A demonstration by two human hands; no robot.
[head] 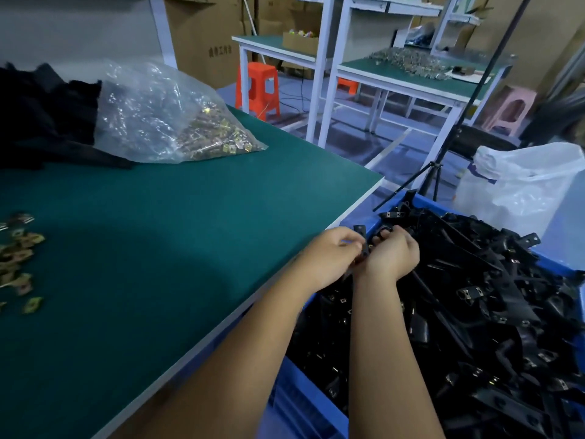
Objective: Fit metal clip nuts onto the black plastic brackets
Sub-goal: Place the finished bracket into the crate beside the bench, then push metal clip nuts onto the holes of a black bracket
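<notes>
Both hands meet over the blue bin [316,403] at the surface's right edge. The left hand [329,256] and right hand [392,255] curl their fingers around one black bracket [362,240]. Loose clip nuts [19,258] lie at the left edge. Farther back sits a clear bag [164,112] of them.

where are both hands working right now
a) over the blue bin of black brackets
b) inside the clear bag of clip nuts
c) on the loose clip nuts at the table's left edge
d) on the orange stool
a: the left hand and right hand meet on a black bracket above the blue bin, off the green table's right edge, far from the clear bag.
</notes>
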